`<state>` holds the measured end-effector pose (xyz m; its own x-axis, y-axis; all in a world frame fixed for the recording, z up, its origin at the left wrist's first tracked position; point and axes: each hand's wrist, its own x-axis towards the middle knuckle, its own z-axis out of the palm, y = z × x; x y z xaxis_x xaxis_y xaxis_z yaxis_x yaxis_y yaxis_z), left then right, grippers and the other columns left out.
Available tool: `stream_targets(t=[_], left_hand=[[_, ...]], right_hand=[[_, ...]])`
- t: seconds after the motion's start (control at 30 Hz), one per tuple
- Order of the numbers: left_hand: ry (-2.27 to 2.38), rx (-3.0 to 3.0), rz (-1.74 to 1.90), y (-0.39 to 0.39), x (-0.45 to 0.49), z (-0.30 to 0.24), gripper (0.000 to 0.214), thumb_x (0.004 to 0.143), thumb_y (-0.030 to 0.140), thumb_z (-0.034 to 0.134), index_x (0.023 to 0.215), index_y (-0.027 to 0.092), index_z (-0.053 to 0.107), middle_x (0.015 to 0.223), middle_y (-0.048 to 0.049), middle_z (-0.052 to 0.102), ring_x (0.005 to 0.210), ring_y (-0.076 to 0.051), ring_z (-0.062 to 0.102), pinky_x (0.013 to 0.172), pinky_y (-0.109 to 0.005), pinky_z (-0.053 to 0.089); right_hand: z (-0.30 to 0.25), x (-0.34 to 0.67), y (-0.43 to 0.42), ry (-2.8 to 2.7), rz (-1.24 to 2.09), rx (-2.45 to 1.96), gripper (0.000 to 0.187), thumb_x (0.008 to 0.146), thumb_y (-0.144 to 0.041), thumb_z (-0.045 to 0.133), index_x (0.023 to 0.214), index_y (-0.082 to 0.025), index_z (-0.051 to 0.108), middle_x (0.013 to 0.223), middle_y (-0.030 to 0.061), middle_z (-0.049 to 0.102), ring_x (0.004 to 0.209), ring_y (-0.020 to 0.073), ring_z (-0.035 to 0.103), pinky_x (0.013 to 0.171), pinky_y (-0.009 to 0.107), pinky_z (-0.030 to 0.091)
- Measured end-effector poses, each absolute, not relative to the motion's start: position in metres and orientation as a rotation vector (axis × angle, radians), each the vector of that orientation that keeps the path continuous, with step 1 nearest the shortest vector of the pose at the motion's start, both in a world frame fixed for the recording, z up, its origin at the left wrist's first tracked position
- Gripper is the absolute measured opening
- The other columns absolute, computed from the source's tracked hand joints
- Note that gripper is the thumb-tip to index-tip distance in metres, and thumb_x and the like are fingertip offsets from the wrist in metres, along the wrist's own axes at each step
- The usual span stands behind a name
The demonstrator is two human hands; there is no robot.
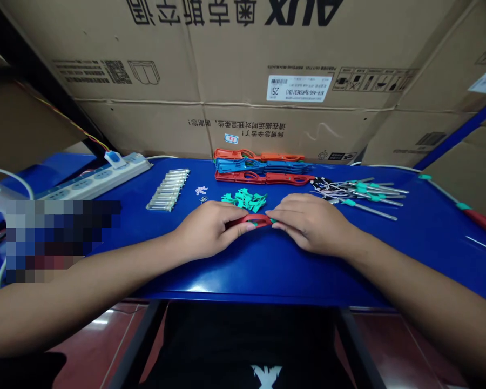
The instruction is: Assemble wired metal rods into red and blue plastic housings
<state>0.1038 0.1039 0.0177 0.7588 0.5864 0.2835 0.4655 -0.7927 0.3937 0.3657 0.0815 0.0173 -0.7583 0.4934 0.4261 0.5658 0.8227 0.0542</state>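
Observation:
My left hand (206, 229) and my right hand (311, 221) meet at the middle of a blue table (267, 265). Both pinch a small red plastic piece (256, 219) with a green bit at its right end, one hand on each end. Just behind the hands lies a pile of small green plastic parts (245, 199). Farther back is a stack of red and blue plastic handles (263, 166).
A row of clear glass tubes (169, 189) lies at the left, a white power strip (93, 181) beyond it. Metal probes with green collars (364, 193) and thin wires lie at the right. Large cardboard boxes (243, 81) wall the back edge.

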Motion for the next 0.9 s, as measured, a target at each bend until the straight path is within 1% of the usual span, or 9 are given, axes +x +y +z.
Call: stream_targets(t=[0.07,0.13,0.2,0.27,0.37,0.47,0.63,0.83,0.9], left_hand=[[0.82,2.707,0.622,0.103,0.104,0.019,0.034,0.101,0.042,0.05,0.109,0.019,0.073,0.082,-0.0038,0.072,0.072,-0.015,0.065,0.065,-0.026,0.046],[0.826,2.786,0.675,0.101,0.104,0.02,0.033,0.101,0.041,0.05,0.108,0.018,0.073,0.086,-0.005,0.074,0.075,-0.017,0.068,0.068,-0.028,0.049],[0.849,2.888,0.741,0.098,0.104,0.022,0.033,0.101,0.04,0.05,0.108,0.018,0.073,0.09,-0.0061,0.075,0.079,-0.019,0.069,0.072,-0.03,0.052],[0.866,2.993,0.799,0.095,0.103,0.022,0.031,0.101,0.038,0.05,0.107,0.017,0.073,0.09,-0.0066,0.075,0.079,-0.02,0.069,0.073,-0.032,0.053],[0.864,3.125,0.797,0.092,0.104,0.021,0.03,0.102,0.035,0.049,0.105,0.016,0.072,0.091,-0.0071,0.076,0.079,-0.02,0.069,0.073,-0.032,0.054],[0.861,3.216,0.732,0.089,0.105,0.019,0.03,0.103,0.034,0.048,0.103,0.016,0.071,0.09,-0.0075,0.076,0.079,-0.02,0.07,0.074,-0.033,0.055],[0.819,3.281,0.729,0.088,0.107,0.019,0.031,0.103,0.032,0.046,0.1,0.014,0.071,0.089,-0.0086,0.075,0.078,-0.021,0.07,0.071,-0.033,0.055],[0.831,2.941,0.704,0.098,0.108,0.014,0.033,0.102,0.038,0.049,0.105,0.016,0.073,0.091,-0.0085,0.076,0.081,-0.021,0.07,0.073,-0.033,0.055],[0.835,2.858,0.686,0.103,0.108,0.013,0.033,0.101,0.039,0.05,0.106,0.016,0.074,0.09,-0.0087,0.076,0.081,-0.021,0.07,0.073,-0.033,0.054]], right_hand=[[0.02,0.364,0.08,-2.601,-0.327,-0.835,0.032,0.101,-0.027,0.048,0.112,-0.011,0.073,0.1,0.0118,0.076,0.088,0.0232,0.064,0.083,0.037,0.051],[0.024,0.363,0.08,-2.593,-0.411,-0.922,0.035,0.101,-0.033,0.049,0.115,-0.011,0.072,0.099,0.0133,0.075,0.089,0.025,0.064,0.085,0.039,0.049],[0.027,0.362,0.082,-2.597,-0.499,-0.989,0.037,0.101,-0.037,0.048,0.111,-0.011,0.073,0.094,0.0144,0.074,0.088,0.0267,0.063,0.083,0.041,0.048],[0.029,0.36,0.083,-2.621,-0.591,-1.008,0.038,0.102,-0.034,0.044,0.102,-0.012,0.075,0.087,0.014,0.073,0.083,0.0266,0.062,0.082,0.041,0.047],[0.027,0.357,0.085,-2.663,-0.677,-0.99,0.038,0.103,-0.026,0.04,0.096,-0.011,0.075,0.078,0.0111,0.071,0.077,0.0235,0.06,0.093,0.042,0.044],[0.022,0.354,0.085,-2.702,-0.613,-0.938,0.035,0.102,-0.028,0.044,0.095,-0.011,0.074,0.075,0.0089,0.071,0.072,0.021,0.059,0.102,0.042,0.04],[0.019,0.353,0.083,-2.687,-0.479,-0.941,0.032,0.1,-0.027,0.047,0.093,-0.011,0.074,0.073,0.0081,0.07,0.07,0.0205,0.059,0.105,0.042,0.038],[0.014,0.349,0.088,-2.745,-0.553,-0.992,0.029,0.099,-0.02,0.045,0.093,-0.013,0.073,0.074,0.0073,0.071,0.071,0.0204,0.058,0.109,0.045,0.032],[0.016,0.349,0.088,-2.766,-0.569,-1.014,0.029,0.099,-0.02,0.045,0.093,-0.013,0.073,0.074,0.0073,0.071,0.073,0.0209,0.058,0.109,0.046,0.031]])
